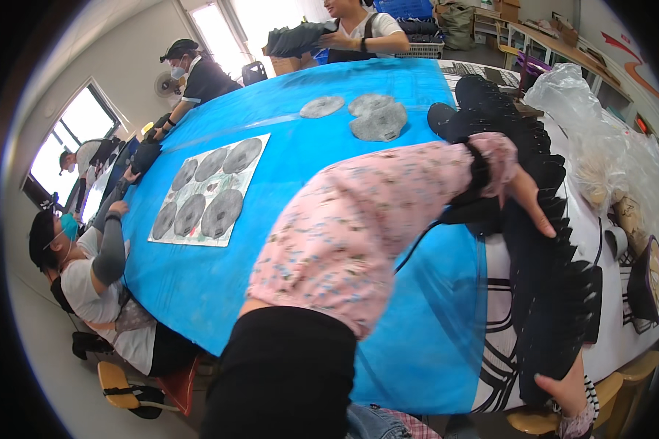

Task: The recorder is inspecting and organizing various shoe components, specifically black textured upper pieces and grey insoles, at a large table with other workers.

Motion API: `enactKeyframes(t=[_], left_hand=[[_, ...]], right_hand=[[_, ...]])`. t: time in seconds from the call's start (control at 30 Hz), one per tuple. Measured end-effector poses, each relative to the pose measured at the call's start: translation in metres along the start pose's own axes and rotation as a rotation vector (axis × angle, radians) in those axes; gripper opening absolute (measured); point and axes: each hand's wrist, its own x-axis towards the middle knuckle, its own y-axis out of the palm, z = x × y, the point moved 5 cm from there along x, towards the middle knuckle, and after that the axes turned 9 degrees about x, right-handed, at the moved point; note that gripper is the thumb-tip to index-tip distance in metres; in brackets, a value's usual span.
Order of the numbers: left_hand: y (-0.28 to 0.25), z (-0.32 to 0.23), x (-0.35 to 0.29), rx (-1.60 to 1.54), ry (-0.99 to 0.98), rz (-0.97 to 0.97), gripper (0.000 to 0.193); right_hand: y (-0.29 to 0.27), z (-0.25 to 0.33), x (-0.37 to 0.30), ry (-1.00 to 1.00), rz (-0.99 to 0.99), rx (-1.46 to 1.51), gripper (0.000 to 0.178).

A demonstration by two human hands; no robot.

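Note:
A long row of black, overlapping flat pieces point(542, 278) with scalloped edges lies along the right side of the table. My left hand point(531, 201), in a pink floral sleeve with a black band, reaches across and grips the row about its middle; some fingers are hidden. At the near end my right hand point(567, 388) holds the same row, its thumb on the side and the other fingers out of sight. Beneath my left wrist is a black object point(472, 212) with a cable; its kind is unclear.
A blue sheet point(403, 329) covers most of the table. On it are grey discs point(378, 121) and a white board point(231, 233) bearing several more. A clear plastic bag point(582, 139) and a dark purple container point(648, 282) stand right. Several people point(99, 293) work around the table.

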Motion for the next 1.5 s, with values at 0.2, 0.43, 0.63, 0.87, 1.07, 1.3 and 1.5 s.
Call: enactKeyframes(t=[0.2,0.43,0.63,0.87,1.07,1.3,1.5], left_hand=[[0.067,-0.011,-0.045,-0.84,0.419,-0.113,0.068],[0.071,-0.008,-0.069,-0.73,0.369,-0.374,0.06],[0.072,0.001,-0.114,-0.756,0.422,-0.466,0.06],[0.099,0.013,-0.197,-0.809,0.34,-0.549,0.063],[0.137,0.035,-0.273,-0.821,0.223,-0.64,0.062],[0.187,0.074,-0.359,-0.835,0.109,-0.847,0.06],[0.237,0.108,-0.446,-0.809,-0.038,-0.898,0.057]], right_hand=[[-0.007,-0.001,-0.006,-0.02,0.029,-0.048,0.095],[0.003,0.027,-0.009,-0.068,0.079,-0.155,0.096],[0.03,0.065,-0.02,-0.164,0.08,-0.206,0.096],[0.075,0.091,-0.026,-0.212,0.151,-0.193,0.092],[0.127,0.113,-0.022,-0.251,0.302,-0.147,0.09],[0.194,0.148,-0.018,-0.313,0.467,-0.201,0.09],[0.27,0.172,0.001,-0.397,0.675,-0.209,0.086]])
